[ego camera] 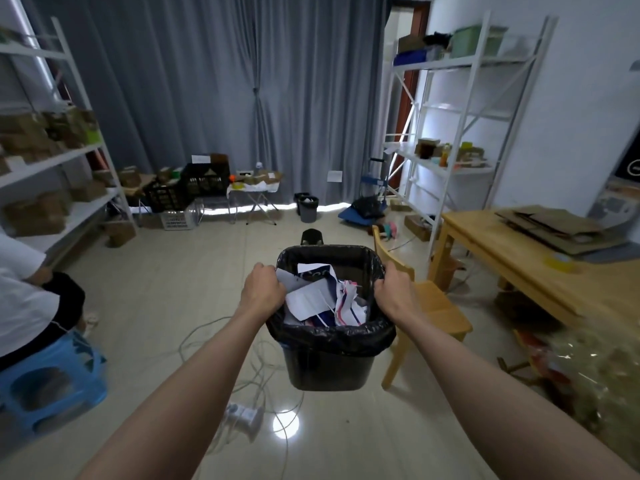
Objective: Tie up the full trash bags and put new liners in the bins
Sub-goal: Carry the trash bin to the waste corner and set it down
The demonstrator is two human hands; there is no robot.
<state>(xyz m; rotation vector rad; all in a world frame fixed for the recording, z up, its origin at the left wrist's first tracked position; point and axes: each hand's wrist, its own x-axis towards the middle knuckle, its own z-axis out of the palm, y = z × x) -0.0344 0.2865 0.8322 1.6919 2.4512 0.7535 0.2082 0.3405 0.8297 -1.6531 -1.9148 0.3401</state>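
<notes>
The left hand (263,289) and the right hand (394,289) each grip an opposite rim of a black plastic bin (329,368), holding it lifted above the pale tiled floor (166,299). Its black plastic liner (332,337) folds over the rim, filled with crumpled white paper waste (322,299). A wooden chair (433,306) stands just beside it.

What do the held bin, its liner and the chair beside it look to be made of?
The bin looks like smooth black moulded plastic, with a dull sheen on its rigid wall. Its liner appears to be thin glossy black plastic film, crinkled and folded over the rim. The chair seems to be light varnished wood, though its grain is blurred.
</notes>
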